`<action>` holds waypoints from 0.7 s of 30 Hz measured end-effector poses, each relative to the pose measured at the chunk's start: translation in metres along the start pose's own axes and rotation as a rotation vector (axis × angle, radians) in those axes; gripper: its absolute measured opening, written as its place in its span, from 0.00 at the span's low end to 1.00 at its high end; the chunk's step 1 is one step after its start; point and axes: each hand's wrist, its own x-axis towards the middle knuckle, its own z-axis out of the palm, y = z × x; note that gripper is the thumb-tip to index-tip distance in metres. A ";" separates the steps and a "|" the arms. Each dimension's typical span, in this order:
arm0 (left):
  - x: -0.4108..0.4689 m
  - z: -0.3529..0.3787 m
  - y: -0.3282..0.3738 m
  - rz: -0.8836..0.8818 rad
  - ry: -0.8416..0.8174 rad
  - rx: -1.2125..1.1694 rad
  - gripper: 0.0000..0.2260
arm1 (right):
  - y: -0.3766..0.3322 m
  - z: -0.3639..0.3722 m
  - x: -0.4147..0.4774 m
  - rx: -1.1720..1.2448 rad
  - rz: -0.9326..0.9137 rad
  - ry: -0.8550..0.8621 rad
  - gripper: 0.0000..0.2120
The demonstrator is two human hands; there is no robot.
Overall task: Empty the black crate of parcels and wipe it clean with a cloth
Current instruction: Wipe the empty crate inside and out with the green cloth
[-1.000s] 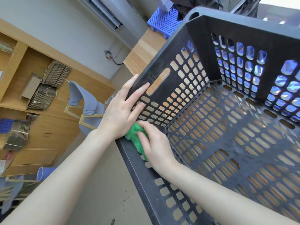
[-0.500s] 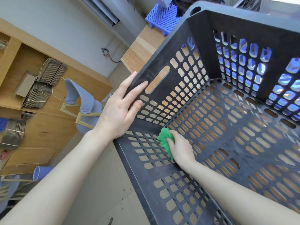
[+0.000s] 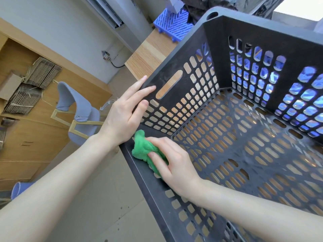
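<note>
No parcels lie in the crate (image 3: 297,48) on the table (image 3: 148,55); left hand (image 3: 125,116) steadies its wall with straight fingers, right hand (image 3: 174,165) presses the cloth (image 3: 142,149) into the near corner with curled fingers; the other walls probably need wiping

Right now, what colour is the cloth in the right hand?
Bright green. The cloth, bunched under the right hand at the crate's near wall; head view.

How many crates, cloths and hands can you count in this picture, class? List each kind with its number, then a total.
Crate: 1
Cloth: 1
Hands: 2, left hand and right hand
Total: 4
</note>
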 end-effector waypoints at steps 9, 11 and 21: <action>-0.001 0.000 0.001 -0.016 0.064 -0.089 0.17 | 0.000 0.014 0.016 0.011 0.057 0.013 0.14; -0.001 0.000 0.001 -0.020 0.063 -0.099 0.17 | -0.004 0.005 0.001 -0.015 -0.005 0.001 0.14; -0.001 0.000 0.000 -0.031 0.071 -0.075 0.17 | -0.016 -0.033 -0.032 -0.091 -0.105 -0.165 0.12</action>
